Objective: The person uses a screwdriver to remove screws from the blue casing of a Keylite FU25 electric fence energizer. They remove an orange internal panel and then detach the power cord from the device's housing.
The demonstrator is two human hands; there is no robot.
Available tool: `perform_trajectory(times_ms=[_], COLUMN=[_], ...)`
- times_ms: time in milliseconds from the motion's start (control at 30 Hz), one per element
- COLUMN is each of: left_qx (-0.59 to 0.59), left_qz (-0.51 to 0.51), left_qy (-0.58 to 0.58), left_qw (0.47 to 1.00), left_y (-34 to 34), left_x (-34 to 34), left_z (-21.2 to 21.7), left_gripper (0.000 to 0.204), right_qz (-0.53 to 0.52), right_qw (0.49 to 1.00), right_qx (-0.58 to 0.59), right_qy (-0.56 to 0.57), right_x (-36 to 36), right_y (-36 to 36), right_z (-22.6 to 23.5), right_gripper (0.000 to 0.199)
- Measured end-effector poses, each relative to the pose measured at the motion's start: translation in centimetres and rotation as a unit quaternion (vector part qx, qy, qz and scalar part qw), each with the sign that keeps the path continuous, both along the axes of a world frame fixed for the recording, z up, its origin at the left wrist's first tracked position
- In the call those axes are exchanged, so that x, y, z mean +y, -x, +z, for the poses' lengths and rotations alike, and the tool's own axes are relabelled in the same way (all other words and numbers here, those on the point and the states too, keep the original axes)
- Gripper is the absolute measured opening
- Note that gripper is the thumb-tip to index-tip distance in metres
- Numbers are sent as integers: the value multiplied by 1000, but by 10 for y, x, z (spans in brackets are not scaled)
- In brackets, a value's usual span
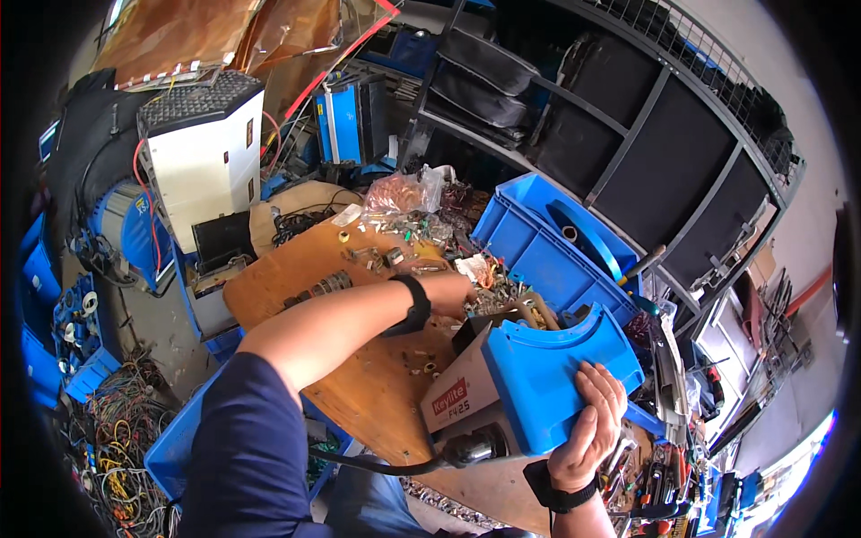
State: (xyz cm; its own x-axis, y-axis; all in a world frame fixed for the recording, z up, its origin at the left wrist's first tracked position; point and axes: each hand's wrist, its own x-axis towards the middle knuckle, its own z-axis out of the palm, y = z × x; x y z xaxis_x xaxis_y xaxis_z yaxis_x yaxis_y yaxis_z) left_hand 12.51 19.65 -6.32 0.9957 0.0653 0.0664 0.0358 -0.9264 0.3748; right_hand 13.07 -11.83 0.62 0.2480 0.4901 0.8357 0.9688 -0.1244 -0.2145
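A blue and white machine housing (547, 381) stands tilted at the near right of the wooden table (359, 386), its top uncovered. A thick black cable (386, 468) enters its lower front through a black fitting (480, 446). My right hand (592, 417) presses on the right side of the blue end panel, fingers along its edge and thumb toward me. Across the table reaches my left arm, with a dark band at the wrist. My left hand (451, 291) is beside the far side of the housing, near loose metal parts (498, 291); its fingertips are hidden.
Behind the housing stands a blue crate (556, 251) with a wheel-like part in it. Small scraps and plastic bags (404, 193) lie at the table's far end. Tangled wires (126, 439) fill the floor at left. Hand tools (664, 480) lie at right, and a metal rack (628, 117) stands behind.
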Motion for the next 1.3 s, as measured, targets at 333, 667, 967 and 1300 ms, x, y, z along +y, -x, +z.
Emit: perform_trajectory(times_ms=[333, 667, 967, 1300], left_qx=[70, -14, -72, -94], left_qz=[-106, 66, 82, 162], left_qy=[131, 211, 338, 439], left_qw=[983, 975, 935, 879], left_y=[-83, -33, 59, 75], left_x=[11, 15, 48, 20], left_z=[-63, -6, 96, 71], left_gripper=[34, 21, 18, 13], right_qz=[-16, -4, 2, 22], right_qw=[1000, 1000, 1000, 1000], right_qx=[-2, 4, 0, -5], right_qy=[26, 20, 4, -2], right_x=[4, 3, 2, 2], right_y=[6, 1, 1, -2], right_z=[5, 4, 5, 4], right_gripper=[44, 42, 36, 33])
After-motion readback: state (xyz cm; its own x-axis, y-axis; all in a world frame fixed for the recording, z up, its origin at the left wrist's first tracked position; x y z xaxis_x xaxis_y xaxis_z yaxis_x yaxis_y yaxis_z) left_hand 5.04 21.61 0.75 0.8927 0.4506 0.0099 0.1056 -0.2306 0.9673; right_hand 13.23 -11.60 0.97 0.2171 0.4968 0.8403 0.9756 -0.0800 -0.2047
